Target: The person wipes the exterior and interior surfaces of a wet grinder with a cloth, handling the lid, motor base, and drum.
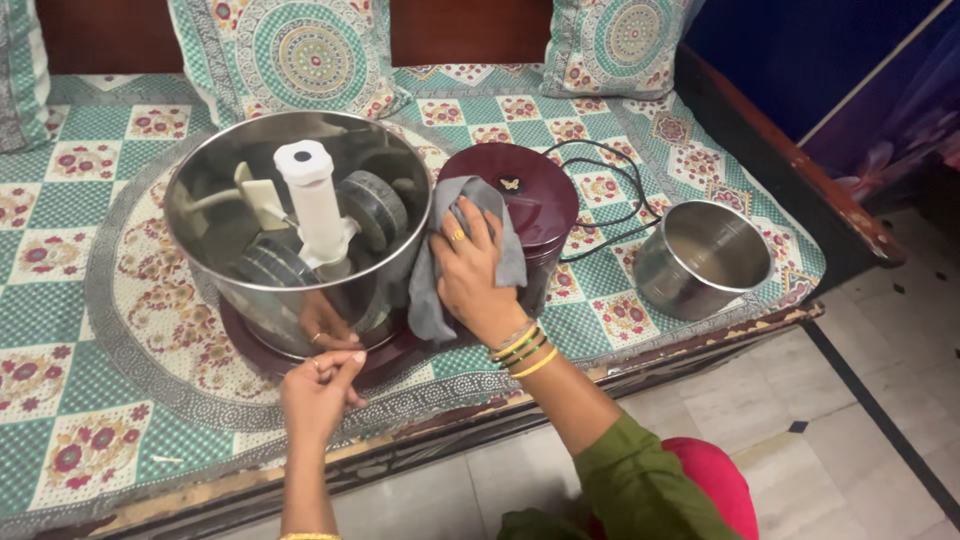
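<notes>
A wet grinder stands on a patterned bedspread: a steel drum [210,215] with a white centre post [313,200] and dark stone rollers [375,208], tilted toward me on a maroon base [525,195]. My right hand [470,275] presses a grey cloth [435,290] against the maroon motor housing beside the drum. My left hand [318,390] rests at the front lower edge of the base, fingers curled on it. Its reflection shows in the drum wall.
An empty steel pot [703,258] sits to the right on the bedspread, with a black power cord [610,200] looped behind it. Patterned cushions [300,50] lean at the back. The wooden bed edge [700,345] runs in front, tiled floor below.
</notes>
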